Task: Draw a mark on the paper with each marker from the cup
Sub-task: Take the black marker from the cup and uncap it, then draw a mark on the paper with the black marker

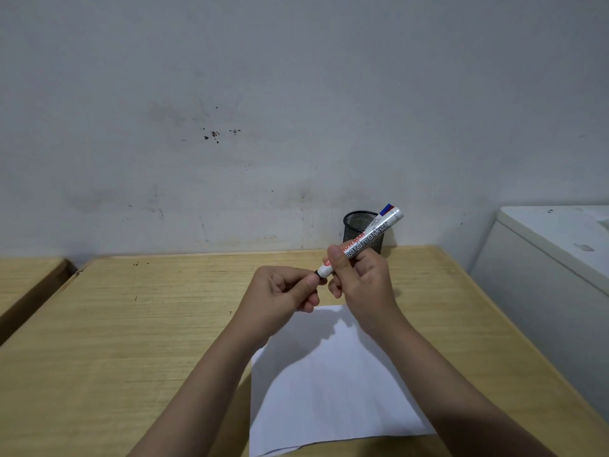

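The light wooden table [131,324] has a visible grain and a smooth, matt top, and on it lies a plain white sheet of paper [329,384], flat and rectangular, with no mark visible on the part that shows. Behind the paper, at the far edge of the table near the stained grey wall [230,110], stands a round black cup of wire mesh [359,225]; what is inside it cannot be seen. Above the far end of the paper, the right hand [362,285] holds a white cylindrical whiteboard marker [365,242] with black lettering and a blue and red end, tilted up toward the cup, fingers wrapped around the barrel. The left hand [283,291] pinches the marker's black end [319,274] between thumb and fingers, the other fingers curled. Right of the table is a white cabinet [543,258] with a smooth surface.
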Demonstrator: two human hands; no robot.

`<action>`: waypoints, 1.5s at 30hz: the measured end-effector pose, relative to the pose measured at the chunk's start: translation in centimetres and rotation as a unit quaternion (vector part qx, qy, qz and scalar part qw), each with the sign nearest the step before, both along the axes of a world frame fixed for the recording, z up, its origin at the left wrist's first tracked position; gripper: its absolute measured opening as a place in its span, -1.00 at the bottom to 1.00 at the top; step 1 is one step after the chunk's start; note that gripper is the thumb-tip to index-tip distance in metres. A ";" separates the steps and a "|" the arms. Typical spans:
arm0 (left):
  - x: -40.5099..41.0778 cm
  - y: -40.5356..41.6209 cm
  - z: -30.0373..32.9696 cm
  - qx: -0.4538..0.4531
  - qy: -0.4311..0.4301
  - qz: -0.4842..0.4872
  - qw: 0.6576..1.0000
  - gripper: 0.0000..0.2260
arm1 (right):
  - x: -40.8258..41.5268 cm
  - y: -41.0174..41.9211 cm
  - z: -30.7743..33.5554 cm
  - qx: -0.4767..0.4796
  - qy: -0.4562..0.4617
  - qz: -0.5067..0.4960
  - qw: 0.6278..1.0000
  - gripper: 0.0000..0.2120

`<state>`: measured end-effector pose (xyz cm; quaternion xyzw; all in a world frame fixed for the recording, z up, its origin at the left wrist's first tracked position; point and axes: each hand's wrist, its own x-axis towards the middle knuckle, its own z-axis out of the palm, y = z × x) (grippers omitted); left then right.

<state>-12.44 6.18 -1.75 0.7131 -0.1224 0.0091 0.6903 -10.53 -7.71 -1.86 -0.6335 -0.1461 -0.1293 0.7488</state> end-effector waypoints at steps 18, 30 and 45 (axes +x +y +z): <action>6.3 3.3 -2.1 0.403 -0.073 0.163 0.897 -0.77 | 1.5 -2.9 0.0 -0.006 0.000 -0.030 1.000 -0.78; 9.2 3.9 -4.4 0.493 0.046 0.091 0.864 -0.74 | -0.1 -3.0 -2.7 -0.033 0.054 -0.032 0.997 -0.73; 0.4 9.0 -7.2 0.471 0.012 0.069 0.879 -0.29 | 3.1 5.3 -4.0 -0.076 0.237 0.028 0.968 -0.78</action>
